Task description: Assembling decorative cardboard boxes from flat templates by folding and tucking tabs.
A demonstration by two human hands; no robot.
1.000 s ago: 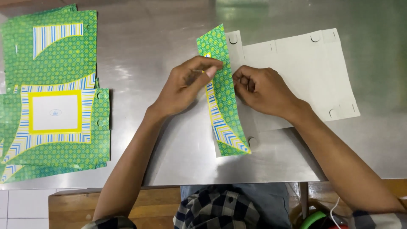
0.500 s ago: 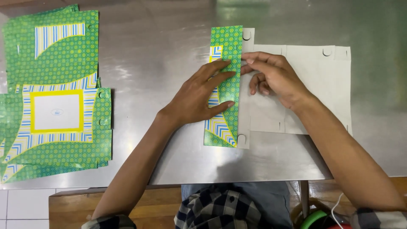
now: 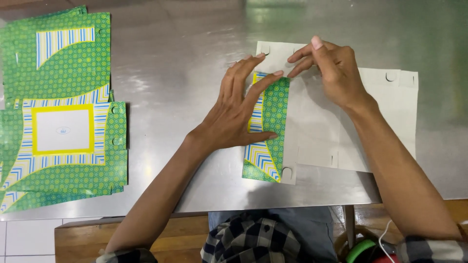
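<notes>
From the head camera, the left hand (image 3: 234, 117) is now pressing its spread fingers flat on the green folded flap (image 3: 268, 127) of the cardboard sheet (image 3: 341, 122), near the tabletop's (image 3: 195, 58) front edge. The right hand (image 3: 331, 68), having moved up, is pinching the sheet's far edge.

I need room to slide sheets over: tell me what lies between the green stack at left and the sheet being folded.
In the head view, only bare steel table lies between the stack of green printed sheets and the folded sheet.
</notes>
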